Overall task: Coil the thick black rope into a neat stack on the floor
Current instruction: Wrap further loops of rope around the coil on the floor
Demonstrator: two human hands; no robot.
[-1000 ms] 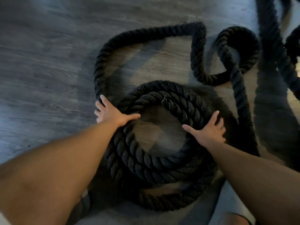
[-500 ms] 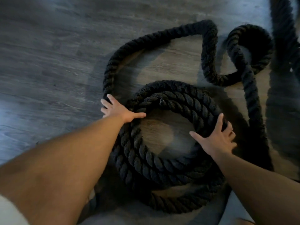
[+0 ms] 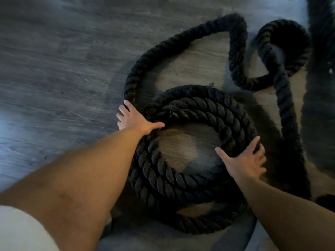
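Rope [image 3: 163, 180], one, bears left hand [image 3: 135, 120] and right hand [image 3: 244, 161].

One rope [image 3: 213, 113]; two hands: left hand [image 3: 134, 120], right hand [image 3: 248, 162]; one white sleeve [image 3: 21, 230].

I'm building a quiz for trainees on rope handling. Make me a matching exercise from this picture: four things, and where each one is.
Things:
1. left hand
2. right hand
3. coiled stack
4. loose rope

Places:
A. winds over the floor beyond the coiled stack
B. rests on the coiled stack's right side
C. lies between both hands
D. rests on the coiled stack's left side

Pairs: 1-D, 2-B, 3-C, 4-A
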